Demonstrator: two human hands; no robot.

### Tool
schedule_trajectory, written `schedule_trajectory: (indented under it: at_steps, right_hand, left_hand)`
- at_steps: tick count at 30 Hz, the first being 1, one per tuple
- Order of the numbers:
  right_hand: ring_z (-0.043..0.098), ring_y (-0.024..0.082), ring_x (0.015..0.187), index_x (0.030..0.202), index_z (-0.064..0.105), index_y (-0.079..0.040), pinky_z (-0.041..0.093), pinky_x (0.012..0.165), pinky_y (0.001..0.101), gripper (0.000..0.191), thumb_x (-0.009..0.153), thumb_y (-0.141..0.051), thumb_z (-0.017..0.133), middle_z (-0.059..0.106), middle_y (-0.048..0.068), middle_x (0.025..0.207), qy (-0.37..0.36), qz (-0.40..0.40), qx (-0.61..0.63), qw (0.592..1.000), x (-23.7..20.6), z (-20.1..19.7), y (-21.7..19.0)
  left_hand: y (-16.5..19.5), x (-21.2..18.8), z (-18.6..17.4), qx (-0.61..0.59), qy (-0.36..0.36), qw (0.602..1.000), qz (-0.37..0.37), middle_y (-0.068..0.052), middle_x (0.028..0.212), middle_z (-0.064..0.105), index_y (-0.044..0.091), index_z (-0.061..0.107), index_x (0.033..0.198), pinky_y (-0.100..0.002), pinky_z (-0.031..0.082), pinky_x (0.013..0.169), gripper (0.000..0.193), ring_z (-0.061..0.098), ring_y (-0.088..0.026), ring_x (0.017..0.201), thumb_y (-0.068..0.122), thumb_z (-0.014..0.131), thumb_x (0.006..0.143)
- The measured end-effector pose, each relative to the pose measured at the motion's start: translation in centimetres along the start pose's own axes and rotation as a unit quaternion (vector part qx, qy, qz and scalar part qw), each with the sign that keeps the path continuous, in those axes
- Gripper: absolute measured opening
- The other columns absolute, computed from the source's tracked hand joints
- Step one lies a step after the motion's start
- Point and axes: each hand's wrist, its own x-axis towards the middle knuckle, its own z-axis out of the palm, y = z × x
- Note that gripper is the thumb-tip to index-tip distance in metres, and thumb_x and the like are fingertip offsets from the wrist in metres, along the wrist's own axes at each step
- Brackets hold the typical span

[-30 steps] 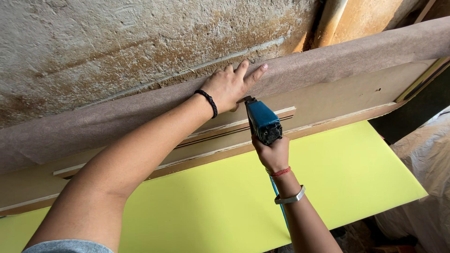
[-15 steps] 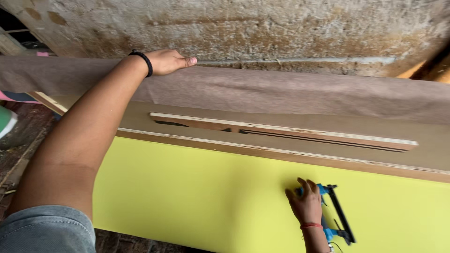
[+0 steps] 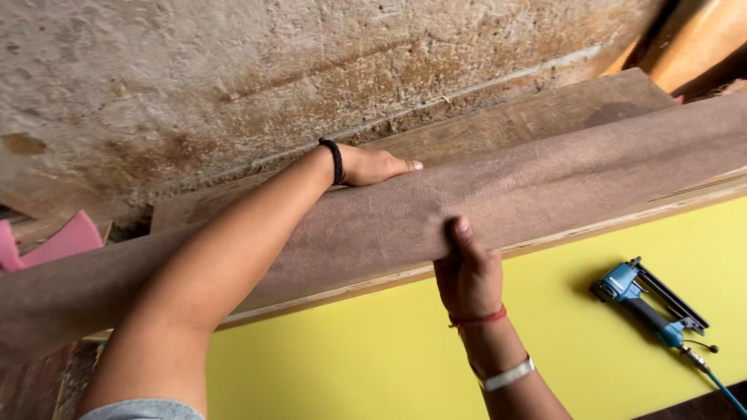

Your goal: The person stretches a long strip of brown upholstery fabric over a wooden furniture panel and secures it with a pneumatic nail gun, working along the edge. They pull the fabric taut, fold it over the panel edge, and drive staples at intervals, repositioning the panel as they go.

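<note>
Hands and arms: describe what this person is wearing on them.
The left hand has a black band at the wrist; its arm is bare up to a grey sleeve. The right hand has a thin red thread, with a silver bangle lower on the bare forearm.

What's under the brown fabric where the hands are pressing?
Below the brown fabric, a wooden edge shows above the yellow board. The left hand and right hand press it; anything beneath is covered.
</note>
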Motion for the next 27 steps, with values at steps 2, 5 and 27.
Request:
schedule_trajectory:
  at_steps: [2,5,27]
  right_hand:
    - [0.067,0.015,0.096,0.105,0.068,0.001,0.054,0.094,0.0324,0.012,0.098,-0.008,0.068,0.070,0.007,0.101,-0.017,-0.119,-0.066,0.991,-0.9,-1.4,0.5]
    - [0.060,0.013,0.080,0.096,0.069,0.005,0.050,0.076,0.0280,0.015,0.105,-0.007,0.067,0.067,0.006,0.089,-0.021,-0.134,-0.088,0.987,0.0,-4.5,2.6]
    - [0.059,0.034,0.122,0.122,0.069,-0.010,0.049,0.101,0.0437,0.049,0.077,-0.024,0.082,0.063,0.017,0.132,0.280,-0.072,-0.804,0.520,6.3,-33.0,-11.8]
  left_hand:
    - [0.7,-0.1,0.3,0.001,-0.010,0.997,0.075,-0.008,0.163,0.042,0.019,0.050,0.151,-0.041,0.032,0.124,0.076,0.039,-0.028,0.151,0.070,0.025,0.100]
    - [1.9,-0.6,0.1,0.027,0.042,0.973,0.225,-0.009,0.167,0.027,0.029,0.020,0.162,-0.042,0.021,0.123,0.071,0.028,-0.028,0.152,0.063,0.021,0.099]
    - [6.6,-6.5,6.5,0.482,0.410,0.774,0.019,-0.020,0.129,0.057,0.029,0.015,0.165,-0.046,0.063,0.077,0.120,0.070,-0.037,0.095,0.064,0.081,0.072]
